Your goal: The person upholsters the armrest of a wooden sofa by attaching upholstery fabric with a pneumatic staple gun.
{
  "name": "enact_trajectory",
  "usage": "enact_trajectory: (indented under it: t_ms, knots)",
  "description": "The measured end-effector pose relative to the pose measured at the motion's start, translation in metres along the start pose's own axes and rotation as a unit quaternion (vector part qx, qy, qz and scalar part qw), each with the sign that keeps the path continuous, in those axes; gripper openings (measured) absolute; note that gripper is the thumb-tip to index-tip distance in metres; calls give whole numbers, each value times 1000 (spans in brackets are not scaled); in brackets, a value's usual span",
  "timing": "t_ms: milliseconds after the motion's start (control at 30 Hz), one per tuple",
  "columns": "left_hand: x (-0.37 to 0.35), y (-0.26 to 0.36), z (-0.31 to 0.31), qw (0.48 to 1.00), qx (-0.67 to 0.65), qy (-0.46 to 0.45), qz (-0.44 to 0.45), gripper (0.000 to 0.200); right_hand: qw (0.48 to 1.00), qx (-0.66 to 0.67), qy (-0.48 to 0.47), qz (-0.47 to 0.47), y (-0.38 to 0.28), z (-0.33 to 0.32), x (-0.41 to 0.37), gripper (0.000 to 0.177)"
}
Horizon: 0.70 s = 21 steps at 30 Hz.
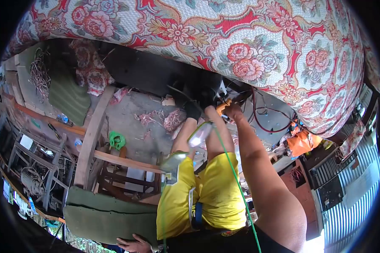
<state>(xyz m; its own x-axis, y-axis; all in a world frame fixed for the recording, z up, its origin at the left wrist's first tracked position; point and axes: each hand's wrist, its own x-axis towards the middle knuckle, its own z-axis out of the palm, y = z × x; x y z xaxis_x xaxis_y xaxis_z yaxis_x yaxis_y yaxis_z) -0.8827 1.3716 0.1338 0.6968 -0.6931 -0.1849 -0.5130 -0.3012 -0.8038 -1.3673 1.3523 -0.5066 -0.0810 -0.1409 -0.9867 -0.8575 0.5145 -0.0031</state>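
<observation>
My right arm reaches down past my knees to the floor. At its end my right hand (233, 110) is closed around an orange object (223, 107), too small and shaded to name. Loose cords and a dark red hose (257, 116) lie around that hand. Down at the lower left, my left hand (135, 244) has its fingers stretched out, beside the edge of a green padded board (109, 221). A large piece covered in floral fabric (249, 59) spans the view in front of me, its dark underside (143, 71) facing my feet.
Eyeglasses (199, 134) dangle on a green cord before my lap. Wooden beams (98, 135) form a frame at left. Fabric scraps (171, 119), a green bag (117, 140) and a cord bundle (39, 76) lie about. An orange bag (303, 142) is at right.
</observation>
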Motion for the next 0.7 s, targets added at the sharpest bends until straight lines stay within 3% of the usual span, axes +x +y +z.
enact_trajectory:
  t_ms: [33, 167, 233, 333, 367, 433, 467, 533, 600, 633, 700]
  knots:
    - [1, 3, -6, 1000, 4, -1, 2, 89, 998, -64, -22, -6, -3, 1, -3, 47]
    - [2, 6, -13, 999, -12, -18, 24, 88, 999, -42, -2, -15, -23, -15, -69, 40]
    - [2, 12, -15, 997, 14, 46, 56, 73, 995, 12, 63, 76, -16, -6, -105, 30]
    - [-2, -18, 17, 999, 16, 26, 41, 83, 991, 4, 111, 76, 22, 19, -129, 24]
    - [-1, -18, 21, 999, 13, 28, 41, 83, 987, 29, 81, 134, 10, -11, -152, 23]
    - [-2, -23, 23, 996, -15, 60, 60, 82, 994, 4, 82, 72, 16, -39, -175, 23]
    - [-3, -25, 26, 993, -16, 92, 74, 80, 987, 62, 125, 75, 33, -34, -173, 22]
    - [-1, -16, 3, 997, 38, 37, 60, 80, 982, 0, 183, 47, 38, -51, -178, 22]
    - [1, -20, 2, 995, 91, -16, 43, 80, 982, 114, 139, 52, 41, -64, -198, 27]
    - [0, -24, 18, 999, 18, 11, 36, 79, 994, -7, 59, 87, 39, -75, -208, 28]
    - [-4, -33, 21, 997, -69, 37, 16, 78, 997, -26, 27, 64, 26, -79, -245, 30]
